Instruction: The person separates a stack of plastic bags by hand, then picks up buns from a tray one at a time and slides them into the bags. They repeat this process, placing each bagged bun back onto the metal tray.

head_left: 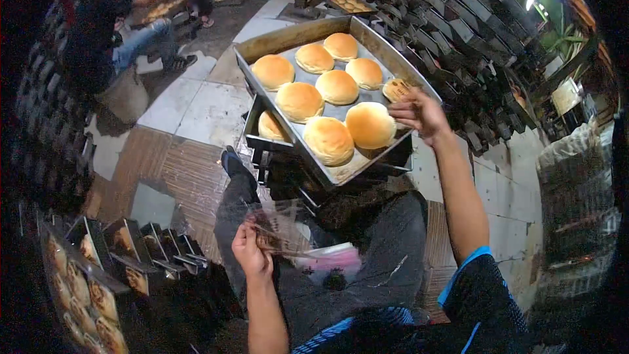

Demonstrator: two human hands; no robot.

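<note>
My left hand [252, 247] is closed over my lap, pinching a thin clear plastic bag [278, 229] that is blurred and see-through. A pink and white packet [331, 257] shows on my lap just beyond it. My right hand [422, 115] reaches over the right side of a metal baking tray [295, 136], its fingers stretched out and apart. Its fingertips overlap a bun with dark markings [396, 90] and sit close to a plain golden bun [370, 124]. Several other round golden buns [300, 101] lie in the tray.
The tray rests on other stacked trays, with another bun [270, 126] showing below. Filled bun trays [85, 295] stand at lower left. Stacks of dark tins [419, 19] line the right. At upper left, a person [141, 42] sits near a bucket [121, 98].
</note>
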